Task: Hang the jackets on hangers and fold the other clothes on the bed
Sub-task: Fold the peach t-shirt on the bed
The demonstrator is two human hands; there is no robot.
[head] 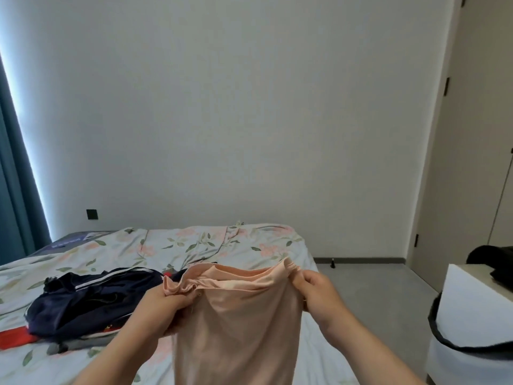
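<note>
Hands hold a peach garment (238, 323) up in front of the camera, above the near part of the bed (194, 245). The left hand (163, 304) has its fingers curled round the bunched left end of the garment's gathered top edge, and the right hand (319, 295) pinches the right end of that edge, so the opening sags between them and the rest of the cloth hangs straight down out of view. The bed wears a pale floral sheet. On its left part lies a crumpled navy jacket (94, 298) with white stripes, resting partly on a red cloth (14, 337) at the left edge. A teal curtain (16, 190) hangs at far left. At right stands a white cabinet (472, 301) with a black item (497, 262) on top.
</note>
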